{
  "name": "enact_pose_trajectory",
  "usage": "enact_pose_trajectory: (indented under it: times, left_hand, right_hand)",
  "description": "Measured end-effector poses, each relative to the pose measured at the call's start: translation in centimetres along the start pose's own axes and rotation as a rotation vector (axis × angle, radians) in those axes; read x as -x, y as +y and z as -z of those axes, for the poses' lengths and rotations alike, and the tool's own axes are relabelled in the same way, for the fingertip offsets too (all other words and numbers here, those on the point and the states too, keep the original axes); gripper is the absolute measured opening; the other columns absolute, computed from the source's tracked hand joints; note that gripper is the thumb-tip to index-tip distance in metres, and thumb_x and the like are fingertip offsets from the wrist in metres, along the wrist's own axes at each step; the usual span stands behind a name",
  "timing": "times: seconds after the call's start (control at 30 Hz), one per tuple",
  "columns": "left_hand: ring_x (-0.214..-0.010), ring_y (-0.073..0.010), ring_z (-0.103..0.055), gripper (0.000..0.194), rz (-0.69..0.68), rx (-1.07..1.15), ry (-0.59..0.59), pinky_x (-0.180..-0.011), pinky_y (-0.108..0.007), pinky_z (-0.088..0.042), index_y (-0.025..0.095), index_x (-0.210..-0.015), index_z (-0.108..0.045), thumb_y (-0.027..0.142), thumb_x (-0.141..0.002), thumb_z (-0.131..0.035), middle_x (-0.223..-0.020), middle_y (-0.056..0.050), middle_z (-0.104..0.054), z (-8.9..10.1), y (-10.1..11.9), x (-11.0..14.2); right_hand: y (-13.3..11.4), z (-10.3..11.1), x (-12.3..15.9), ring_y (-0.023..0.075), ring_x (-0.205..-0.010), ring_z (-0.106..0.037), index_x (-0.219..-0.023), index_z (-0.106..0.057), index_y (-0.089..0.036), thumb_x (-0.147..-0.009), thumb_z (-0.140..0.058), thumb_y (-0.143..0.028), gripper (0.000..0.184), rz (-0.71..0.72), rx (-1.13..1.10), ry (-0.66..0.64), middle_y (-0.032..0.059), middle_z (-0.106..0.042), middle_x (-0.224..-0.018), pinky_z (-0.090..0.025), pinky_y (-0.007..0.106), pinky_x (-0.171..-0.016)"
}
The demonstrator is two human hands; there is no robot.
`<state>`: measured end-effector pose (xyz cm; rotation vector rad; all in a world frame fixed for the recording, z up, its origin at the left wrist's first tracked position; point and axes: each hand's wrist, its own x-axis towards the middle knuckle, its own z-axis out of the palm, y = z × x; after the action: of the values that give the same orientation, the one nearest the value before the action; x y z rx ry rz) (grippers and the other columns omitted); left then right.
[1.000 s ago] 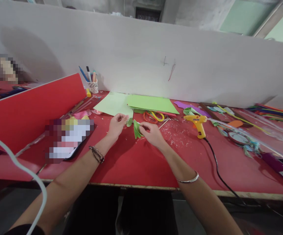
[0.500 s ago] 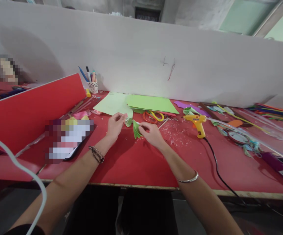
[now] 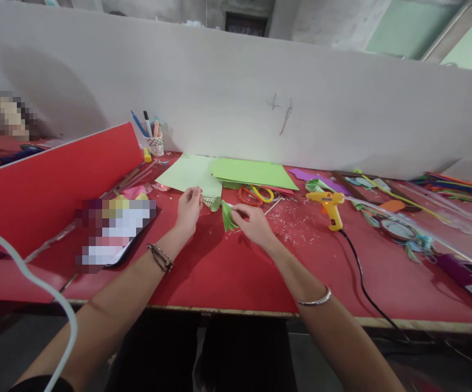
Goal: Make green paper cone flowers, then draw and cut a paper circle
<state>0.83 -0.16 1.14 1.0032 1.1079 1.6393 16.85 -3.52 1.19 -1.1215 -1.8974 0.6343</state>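
Note:
My left hand [image 3: 190,209] is pinched at the left end of a small rolled paper cone [image 3: 211,203], pale green with dark crossing lines outside. The cone's wider end faces right. Between thumb and fingers, my right hand [image 3: 250,222] grips a bright green pleated paper piece [image 3: 228,218] that fans out downward. A narrow gap separates the cone from the pleated piece. Both are held just above the red table [image 3: 236,272].
Green paper sheets [image 3: 256,172] lie behind my hands, with scissors [image 3: 262,194] in front of them. To the right stands a yellow glue gun [image 3: 329,207] with a black cord. A phone [image 3: 117,234] and a red board [image 3: 64,182] are at left. Paper scraps litter the table.
My left fingers have shifted slightly left along the cone, so more of its lined side shows. My right hand and the pleated paper have stayed put.

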Motion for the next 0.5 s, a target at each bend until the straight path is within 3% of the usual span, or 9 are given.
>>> enact_pose_trajectory:
  times: [0.37,0.5]
  left_hand:
    - [-0.040,-0.0018,-0.031,0.002,-0.029,0.071,0.003,-0.040,-0.018,-0.024,0.016,-0.074,-0.049,0.016,-0.074,-0.051,-0.061,0.005,-0.048,0.05,0.07,-0.07]
    - [-0.039,-0.0027,-0.030,0.016,0.036,0.100,-0.014,-0.040,-0.018,-0.023,0.016,-0.064,-0.045,0.023,-0.073,-0.056,-0.050,0.008,-0.039,0.02,0.15,0.06]
  right_hand:
    - [0.09,-0.03,0.02,0.0099,-0.057,-0.047,-0.073,-0.060,-0.015,-0.078,-0.041,-0.030,0.025,-0.004,0.016,0.004,0.0009,-0.057,-0.065,-0.036,0.020,-0.057]
    - [0.19,-0.08,-0.04,0.0113,-0.060,-0.051,-0.078,-0.062,-0.016,-0.077,-0.044,-0.030,0.023,-0.009,0.008,0.043,0.0022,-0.061,-0.070,-0.039,0.022,-0.060]
